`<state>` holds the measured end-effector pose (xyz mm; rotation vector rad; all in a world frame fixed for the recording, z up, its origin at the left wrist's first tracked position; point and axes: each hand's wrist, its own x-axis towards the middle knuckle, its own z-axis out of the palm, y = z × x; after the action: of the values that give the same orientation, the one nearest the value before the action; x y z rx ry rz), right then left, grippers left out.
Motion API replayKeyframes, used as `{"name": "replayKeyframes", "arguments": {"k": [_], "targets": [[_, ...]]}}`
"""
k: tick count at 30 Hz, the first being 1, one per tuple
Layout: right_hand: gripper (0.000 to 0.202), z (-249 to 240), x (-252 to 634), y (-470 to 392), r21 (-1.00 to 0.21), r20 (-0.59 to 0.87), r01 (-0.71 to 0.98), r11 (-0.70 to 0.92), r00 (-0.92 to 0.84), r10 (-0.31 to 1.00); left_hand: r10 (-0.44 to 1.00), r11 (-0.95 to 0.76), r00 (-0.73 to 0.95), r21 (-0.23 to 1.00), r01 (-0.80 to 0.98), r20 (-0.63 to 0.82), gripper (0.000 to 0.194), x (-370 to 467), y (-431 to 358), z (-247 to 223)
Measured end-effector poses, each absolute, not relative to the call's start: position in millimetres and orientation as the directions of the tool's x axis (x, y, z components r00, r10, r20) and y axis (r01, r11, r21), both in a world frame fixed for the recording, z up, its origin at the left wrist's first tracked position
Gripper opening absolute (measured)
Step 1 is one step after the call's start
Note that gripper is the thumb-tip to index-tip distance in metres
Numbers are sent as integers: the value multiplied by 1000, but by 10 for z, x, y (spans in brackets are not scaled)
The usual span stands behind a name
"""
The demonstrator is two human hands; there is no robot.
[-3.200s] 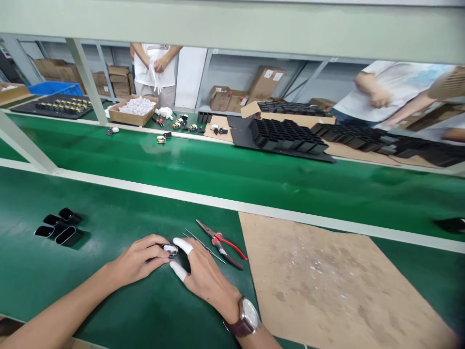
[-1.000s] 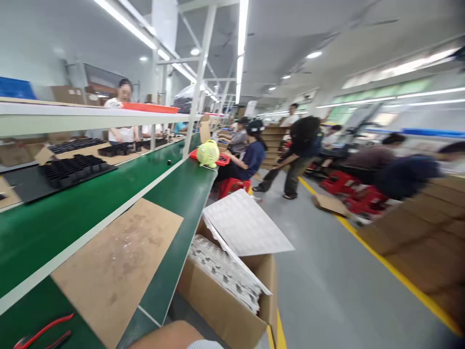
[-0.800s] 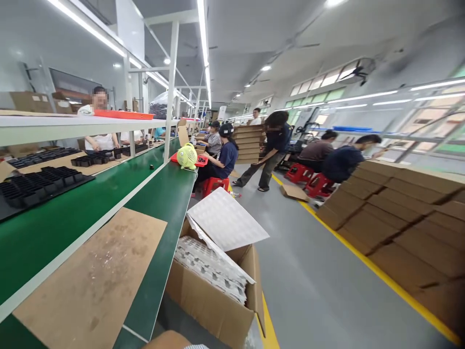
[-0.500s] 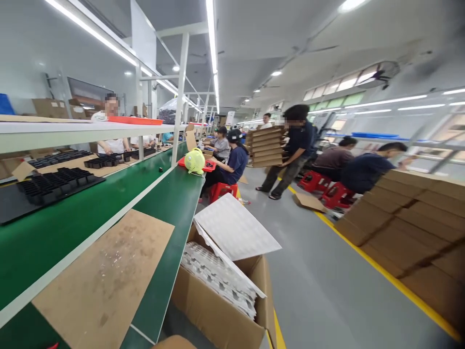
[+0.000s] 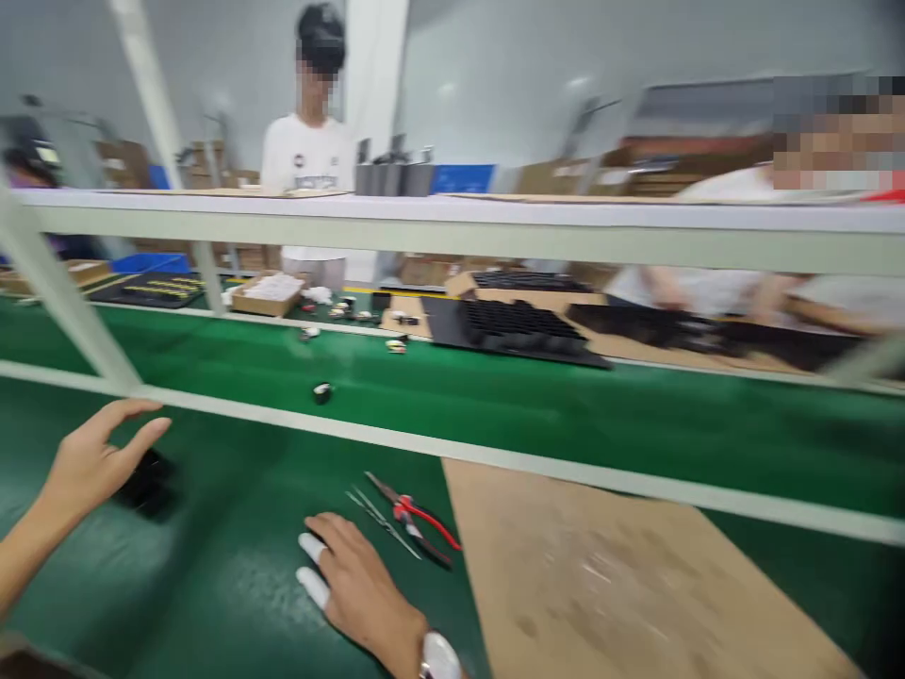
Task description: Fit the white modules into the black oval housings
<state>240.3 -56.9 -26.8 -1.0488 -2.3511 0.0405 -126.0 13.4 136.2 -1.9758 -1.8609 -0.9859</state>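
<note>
My left hand point(image 5: 99, 459) hovers at the left over the green tabletop, its thumb and index finger spread apart. Just below and behind those fingers is a blurred black object point(image 5: 147, 492); whether the hand touches it I cannot make out. My right hand point(image 5: 364, 587), with white covers on two fingers and a watch at the wrist, rests low over the tabletop with its fingers stretched out and nothing visible in it. Close by on the table lie red-handled pliers point(image 5: 404, 507) and metal tweezers point(image 5: 387, 524).
A stained cardboard sheet point(image 5: 600, 566) covers the right of the table. Beyond a pale rail point(image 5: 283, 419), a small black part point(image 5: 322, 392) sits on the green belt. Black trays point(image 5: 523, 326) and a carton of white pieces point(image 5: 269, 294) stand farther back, under a shelf point(image 5: 452, 226). Co-workers are behind.
The view has swung left from the aisle and boxes to face the bench. Both my hands, the pliers and the tweezers have come into sight.
</note>
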Motion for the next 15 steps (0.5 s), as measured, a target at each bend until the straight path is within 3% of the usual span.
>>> {"name": "replayKeyframes", "arguments": {"k": [4, 9, 12, 15], "targets": [[27, -333, 2366, -588, -227, 492, 646, 729, -570, 658, 822, -205, 68, 182, 962, 565, 77, -1945, -2, 1174], [30, -299, 2317, -586, -173, 496, 638, 750, -602, 626, 947, -174, 138, 102, 980, 291, 102, -2302, -243, 558], [27, -263, 2294, -536, -146, 500, 635, 759, -615, 610, 969, -165, 138, 121, 979, 206, 110, -2255, -262, 231], [21, -250, 2277, -480, -109, 501, 638, 762, -627, 596, 957, -176, 127, 172, 969, 262, 105, -2132, -145, 64]]}}
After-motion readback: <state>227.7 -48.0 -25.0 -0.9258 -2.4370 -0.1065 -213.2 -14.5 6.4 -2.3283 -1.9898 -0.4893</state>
